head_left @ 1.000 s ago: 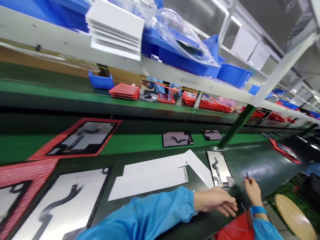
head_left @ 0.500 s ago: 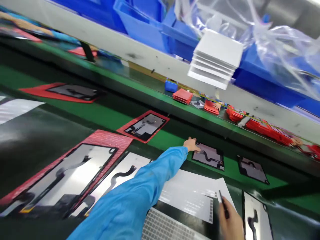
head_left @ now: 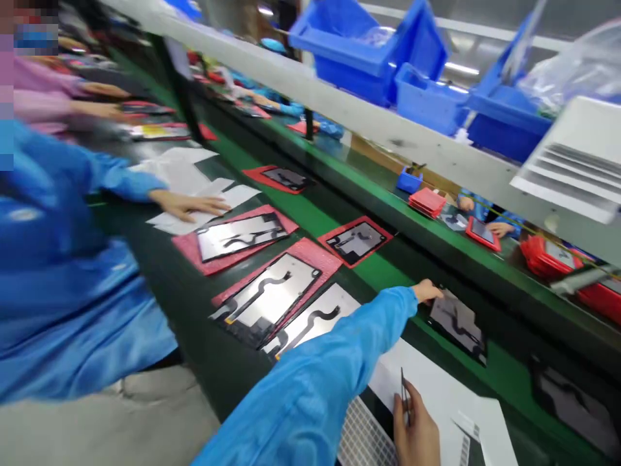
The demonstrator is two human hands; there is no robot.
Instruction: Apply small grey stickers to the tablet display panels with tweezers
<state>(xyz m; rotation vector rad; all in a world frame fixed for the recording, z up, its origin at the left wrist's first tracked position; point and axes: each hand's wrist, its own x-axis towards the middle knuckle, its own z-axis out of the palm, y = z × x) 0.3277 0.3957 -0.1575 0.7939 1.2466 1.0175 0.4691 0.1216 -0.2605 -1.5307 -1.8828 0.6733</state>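
My left hand point(head_left: 427, 291), in a blue sleeve, stretches forward to the green conveyor belt. Its fingers are closed on the upper left corner of a tablet screen panel point(head_left: 453, 314) with a dark ribbon cable on its grey back. Low in the picture, my right hand point(head_left: 418, 427) grips a pair of tweezers point(head_left: 404, 396) with the tips pointing up. Around it lie white sheets point(head_left: 478, 414) and a sheet with a grid of small squares point(head_left: 361, 440). Left of my arm, a bare panel point(head_left: 317, 317) lies beside another panel point(head_left: 276, 291) on a red bubble-wrap pouch point(head_left: 320, 255).
Another panel on a red pouch point(head_left: 356, 241) rests on the belt point(head_left: 301, 210). A co-worker's hand point(head_left: 191, 204) lies on white papers at left. Above the belt runs a shelf point(head_left: 339, 107) with blue bins point(head_left: 369, 55). Another panel point(head_left: 577, 408) sits at lower right.
The view has swung left, bringing the co-worker at left into sight. My left hand stays at the panel's corner on the belt. My right hand still holds the tweezers.
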